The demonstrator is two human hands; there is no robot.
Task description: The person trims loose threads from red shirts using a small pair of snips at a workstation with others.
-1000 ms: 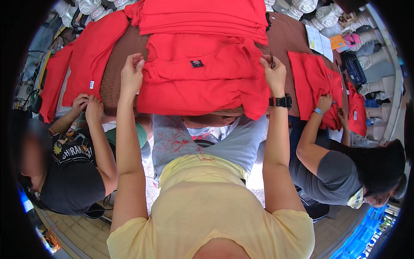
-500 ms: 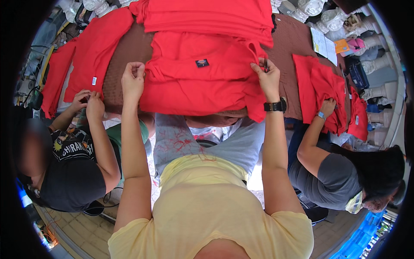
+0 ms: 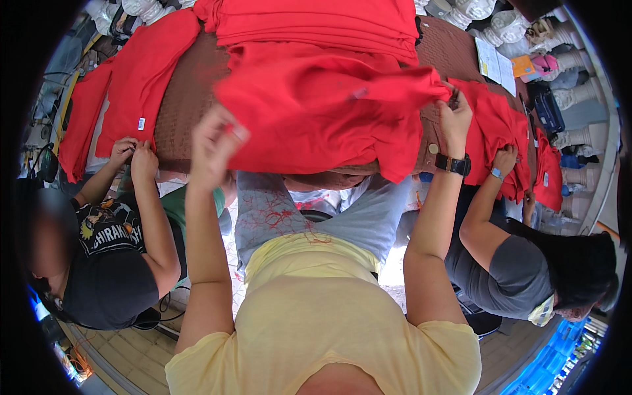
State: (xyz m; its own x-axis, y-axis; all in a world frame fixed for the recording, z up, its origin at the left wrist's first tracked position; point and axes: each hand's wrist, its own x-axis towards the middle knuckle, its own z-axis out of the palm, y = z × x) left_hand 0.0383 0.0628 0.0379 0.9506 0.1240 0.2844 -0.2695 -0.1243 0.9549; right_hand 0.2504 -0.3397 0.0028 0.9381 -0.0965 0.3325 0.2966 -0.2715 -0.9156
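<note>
A red shirt lies bunched on the brown cloth-covered table in front of me, its upper part lifted and blurred by motion. At its right corner my right hand, with a dark watch on the wrist, is closed on the fabric. A small dark tool shows between those fingers, its kind unclear here. Beside the shirt's left edge, my left hand is smeared by motion. Whether its fingers hold anything cannot be made out.
Folded red garments are stacked beyond the shirt. A person on the left works with both hands by another red garment. On the right, another person's hand rests on red fabric. Papers lie at the far right.
My right hand has moved right, pulling the shirt's corner with it. The left hand has come down and slightly right. The shirt's neck label has shifted right and blurred.
</note>
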